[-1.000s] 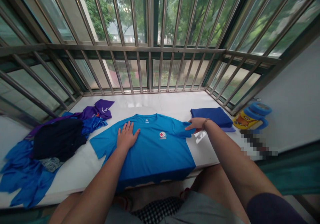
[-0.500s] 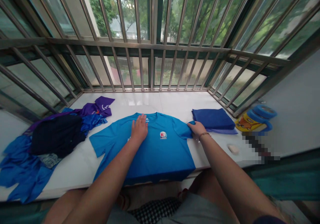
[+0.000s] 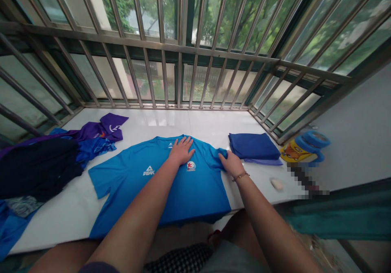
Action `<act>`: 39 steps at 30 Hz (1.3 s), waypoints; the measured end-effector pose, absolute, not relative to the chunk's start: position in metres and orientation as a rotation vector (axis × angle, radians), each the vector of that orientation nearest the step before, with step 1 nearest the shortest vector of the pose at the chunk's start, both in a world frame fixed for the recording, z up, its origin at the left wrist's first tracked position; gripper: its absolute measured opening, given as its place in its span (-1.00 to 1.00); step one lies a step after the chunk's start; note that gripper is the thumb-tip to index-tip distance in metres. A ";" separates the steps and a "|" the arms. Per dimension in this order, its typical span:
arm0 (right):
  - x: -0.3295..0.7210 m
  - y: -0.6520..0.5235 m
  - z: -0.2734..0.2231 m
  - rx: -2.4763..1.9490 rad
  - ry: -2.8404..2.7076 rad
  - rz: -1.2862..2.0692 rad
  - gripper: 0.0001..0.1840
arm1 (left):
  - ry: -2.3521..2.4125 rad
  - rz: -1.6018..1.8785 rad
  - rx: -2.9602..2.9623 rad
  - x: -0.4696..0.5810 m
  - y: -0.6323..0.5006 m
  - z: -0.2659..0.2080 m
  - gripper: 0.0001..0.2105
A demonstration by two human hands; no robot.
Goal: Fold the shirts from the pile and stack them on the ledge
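Note:
A blue T-shirt (image 3: 195, 191) lies spread front side up on the white sill, its collar toward the window and its hem over the near edge. White lettering and a small round badge show on its chest. My left hand (image 3: 182, 150) rests flat on the shirt below the collar, fingers spread. At the sleeve on the right, my right hand (image 3: 232, 163) pinches the cuff between thumb and fingers, lifting it slightly. The other sleeve lies flat on the left.
Folded dark blue clothes (image 3: 255, 146) lie right of the shirt. Beyond them stand a yellow and blue jug (image 3: 305, 147) and a small pale lump (image 3: 277, 184). Rumpled clothes (image 3: 39, 163) are heaped at left. Metal bars (image 3: 161, 47) close off the back of the sill (image 3: 64, 220).
My left hand has slid right across the chest to below the collar's right side, uncovering the lettering. My right hand still holds the sleeve. The view has shifted to the right.

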State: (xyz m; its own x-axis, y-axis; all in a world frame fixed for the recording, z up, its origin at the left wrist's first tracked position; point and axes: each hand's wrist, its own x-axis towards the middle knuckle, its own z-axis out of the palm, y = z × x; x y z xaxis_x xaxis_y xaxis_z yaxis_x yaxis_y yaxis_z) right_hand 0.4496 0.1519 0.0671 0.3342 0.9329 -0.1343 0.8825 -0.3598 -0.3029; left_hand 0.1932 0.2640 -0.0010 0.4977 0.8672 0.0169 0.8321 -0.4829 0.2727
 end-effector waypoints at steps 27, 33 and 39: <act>0.428 0.050 0.034 -1.921 -2.012 0.259 -0.67 | 1.103 0.693 2.484 0.178 0.264 0.000 -0.76; 0.427 0.055 0.027 -2.001 -1.970 0.201 -0.79 | 1.085 0.634 2.541 0.190 0.245 0.018 -0.89; 0.423 0.057 0.029 -2.276 -1.871 0.080 -0.82 | 1.401 0.446 2.250 0.213 0.210 0.033 -0.81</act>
